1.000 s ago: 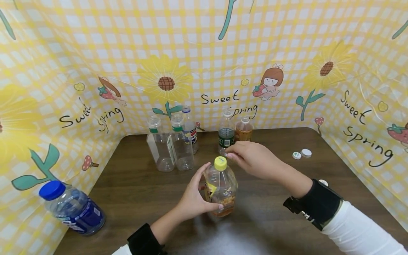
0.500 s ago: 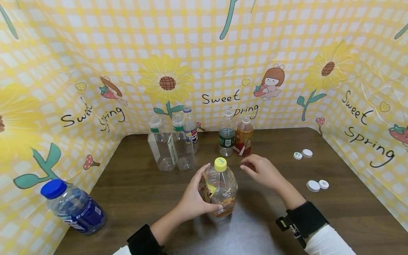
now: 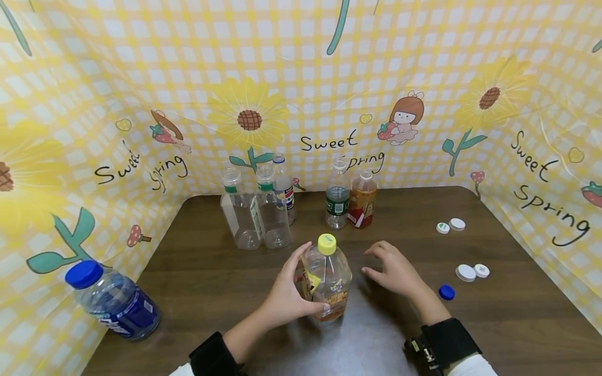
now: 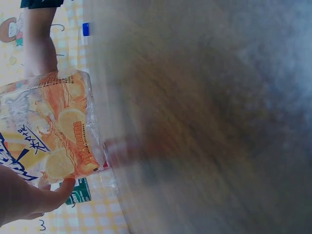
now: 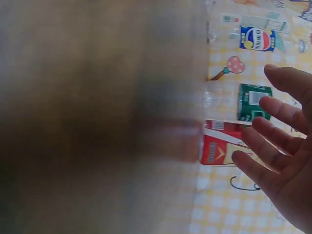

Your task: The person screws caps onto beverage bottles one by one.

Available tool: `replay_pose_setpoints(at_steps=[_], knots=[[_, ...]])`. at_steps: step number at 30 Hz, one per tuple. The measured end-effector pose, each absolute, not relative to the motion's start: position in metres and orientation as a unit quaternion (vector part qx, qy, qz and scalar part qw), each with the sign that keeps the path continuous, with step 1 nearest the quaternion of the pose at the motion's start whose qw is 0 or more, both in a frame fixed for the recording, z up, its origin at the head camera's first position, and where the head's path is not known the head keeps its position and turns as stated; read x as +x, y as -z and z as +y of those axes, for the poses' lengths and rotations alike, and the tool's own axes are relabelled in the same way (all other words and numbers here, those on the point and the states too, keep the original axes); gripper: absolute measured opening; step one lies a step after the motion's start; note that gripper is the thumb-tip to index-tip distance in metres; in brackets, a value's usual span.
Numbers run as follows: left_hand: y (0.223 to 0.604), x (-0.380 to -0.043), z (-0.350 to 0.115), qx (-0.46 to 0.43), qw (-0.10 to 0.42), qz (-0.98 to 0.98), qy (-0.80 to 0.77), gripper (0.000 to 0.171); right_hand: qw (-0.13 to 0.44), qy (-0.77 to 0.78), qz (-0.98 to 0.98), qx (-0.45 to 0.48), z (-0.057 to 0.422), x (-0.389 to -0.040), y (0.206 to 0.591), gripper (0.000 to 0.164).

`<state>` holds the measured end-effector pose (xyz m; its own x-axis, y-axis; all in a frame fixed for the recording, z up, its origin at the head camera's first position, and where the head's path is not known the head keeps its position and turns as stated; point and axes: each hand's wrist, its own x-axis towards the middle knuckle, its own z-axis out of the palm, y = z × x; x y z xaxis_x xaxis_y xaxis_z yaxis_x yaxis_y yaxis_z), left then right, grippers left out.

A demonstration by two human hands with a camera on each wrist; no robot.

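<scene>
My left hand (image 3: 289, 295) grips a clear plastic bottle (image 3: 336, 271) with a yellow cap (image 3: 326, 244), standing upright on the table in front of me. Thumb and fingers wrap its left side, and the left wrist view shows its orange-slice label (image 4: 68, 126). Just right of that bottle, my right hand (image 3: 395, 271) is held apart from it, fingers loosely spread around nothing. In the right wrist view the right hand (image 5: 287, 136) overlaps the distant bottles. A blue cap (image 3: 447, 292) lies on the table beyond the right wrist.
Two tall clear bottles (image 3: 246, 230) and a blue-labelled bottle (image 3: 288, 198) stand at back left. A green-labelled bottle (image 3: 337, 206) and an orange-labelled one (image 3: 362, 203) stand at back centre. A large blue-capped bottle (image 3: 127, 313) is at left. Several white caps (image 3: 465, 272) lie at right.
My right hand has drawn back from near the yellow cap, down and to the right, its fingers loosening. The blue cap and the nearer white caps have come into view. The left hand keeps its grip.
</scene>
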<state>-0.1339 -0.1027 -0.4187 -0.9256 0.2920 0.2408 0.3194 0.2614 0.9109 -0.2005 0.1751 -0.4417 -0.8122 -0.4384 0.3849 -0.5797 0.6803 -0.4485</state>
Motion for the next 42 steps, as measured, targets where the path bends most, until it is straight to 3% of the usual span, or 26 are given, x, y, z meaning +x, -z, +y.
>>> replay_pose_setpoints(at_steps=[17, 42], knots=[[0.421, -0.124, -0.117, -0.156, 0.053, -0.79, 0.591, 0.118, 0.14, -0.291, -0.905, 0.279, 0.171, -0.199, 0.449, 0.028], [0.416, -0.124, -0.211, 0.041, 0.165, -0.811, 0.559, 0.122, 0.153, -0.296, -0.901, 0.276, 0.174, -0.196, 0.448, 0.024]])
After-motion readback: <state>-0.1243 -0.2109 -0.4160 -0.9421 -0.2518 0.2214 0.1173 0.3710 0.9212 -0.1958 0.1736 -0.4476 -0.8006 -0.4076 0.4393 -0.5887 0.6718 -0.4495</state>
